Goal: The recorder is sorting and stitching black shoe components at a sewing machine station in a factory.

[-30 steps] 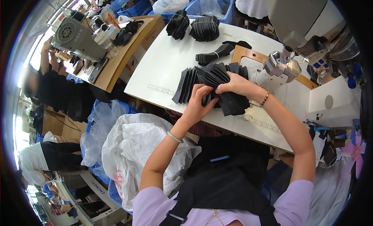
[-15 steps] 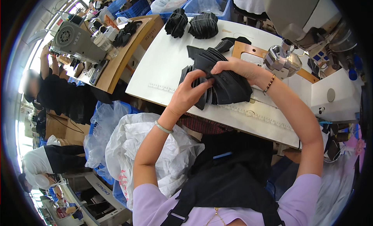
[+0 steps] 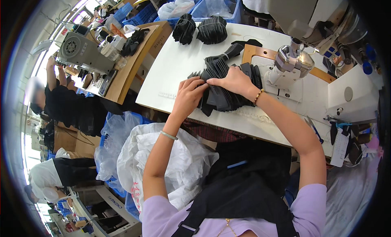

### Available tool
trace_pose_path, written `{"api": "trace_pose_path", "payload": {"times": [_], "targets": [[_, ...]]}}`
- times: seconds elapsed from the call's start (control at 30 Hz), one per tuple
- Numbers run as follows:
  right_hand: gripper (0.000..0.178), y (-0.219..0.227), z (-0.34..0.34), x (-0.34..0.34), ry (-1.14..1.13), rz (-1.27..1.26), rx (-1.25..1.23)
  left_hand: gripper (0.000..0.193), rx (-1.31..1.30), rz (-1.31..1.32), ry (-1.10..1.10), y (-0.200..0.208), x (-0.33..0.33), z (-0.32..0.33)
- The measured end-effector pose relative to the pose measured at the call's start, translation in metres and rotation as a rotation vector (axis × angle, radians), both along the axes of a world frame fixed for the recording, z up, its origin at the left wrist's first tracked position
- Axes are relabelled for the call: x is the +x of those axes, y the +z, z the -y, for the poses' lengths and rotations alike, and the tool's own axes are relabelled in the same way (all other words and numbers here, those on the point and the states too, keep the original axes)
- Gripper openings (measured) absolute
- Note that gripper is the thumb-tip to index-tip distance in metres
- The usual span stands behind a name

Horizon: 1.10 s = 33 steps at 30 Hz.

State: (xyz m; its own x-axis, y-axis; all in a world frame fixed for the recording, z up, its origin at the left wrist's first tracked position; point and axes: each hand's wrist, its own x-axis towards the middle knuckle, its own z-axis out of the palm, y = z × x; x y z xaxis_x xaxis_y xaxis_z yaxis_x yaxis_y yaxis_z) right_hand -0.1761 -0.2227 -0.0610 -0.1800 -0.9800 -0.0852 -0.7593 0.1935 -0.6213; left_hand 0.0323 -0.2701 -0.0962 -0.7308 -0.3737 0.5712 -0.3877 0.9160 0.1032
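Note:
A thick fanned stack of flat black pieces (image 3: pixel 226 101) rests on the white tabletop in front of me. My left hand (image 3: pixel 190 94) is closed at the stack's left side, fingertips pinching an edge. From the right, my right hand (image 3: pixel 235 81) grips the top of the stack, its thumb pointing toward my left fingertips. The two hands almost meet. Which single pieces lie under the fingers is hidden. Just behind the stack lies a smaller tied black bundle (image 3: pixel 223 54).
Two tied black bundles (image 3: pixel 211 30) stand at the table's far side. To the right rises a sewing machine (image 3: pixel 294 61) with a wooden frame (image 3: pixel 257 53) beside it. Scissors (image 3: pixel 317 131) lie near the right edge. A white sack (image 3: pixel 163 155) is at my left; people work farther left.
Both hands have come down and slightly left with the stack, which was tilted up and now lies lower on the table. My fingertips have drawn closer to its upper left edge.

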Motion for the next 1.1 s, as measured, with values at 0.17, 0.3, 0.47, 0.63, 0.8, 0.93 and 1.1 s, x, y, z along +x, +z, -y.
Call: {"api": "trace_pose_path", "payload": {"times": [0.17, 0.3, 0.47, 0.63, 0.8, 0.93, 1.1], "targets": [[0.120, -0.003, -0.016, 0.006, -0.099, -0.190, -0.155, 0.031, 0.247, -0.232, 0.172, -0.010, 0.019, 0.012], [0.120, -0.007, -0.028, 0.003, -0.225, -0.411, -0.232, 0.045, 0.613, -0.234, 0.475, -0.016, 0.017, 0.013], [0.119, -0.003, -0.032, -0.005, -0.260, -0.151, 0.077, 0.054, 0.705, -0.012, 0.529, -0.008, -0.001, -0.008], [0.115, -0.009, -0.038, 0.010, -0.259, -0.205, 0.013, 0.064, 0.941, -0.124, 0.341, -0.001, -0.011, -0.028], [0.113, -0.024, -0.026, 0.020, -0.004, 0.061, -0.152, 0.063, 0.962, -0.171, 0.382, -0.022, 0.010, -0.047], [0.108, -0.029, 0.006, 0.013, 0.247, 0.109, -0.082, 0.058, 1.178, -0.502, 0.428, -0.015, 0.014, -0.066], [0.106, -0.016, 0.068, 0.026, 0.662, 0.270, 0.026, 0.026, 1.423, -0.990, 0.352, -0.024, 0.023, -0.073]]}}
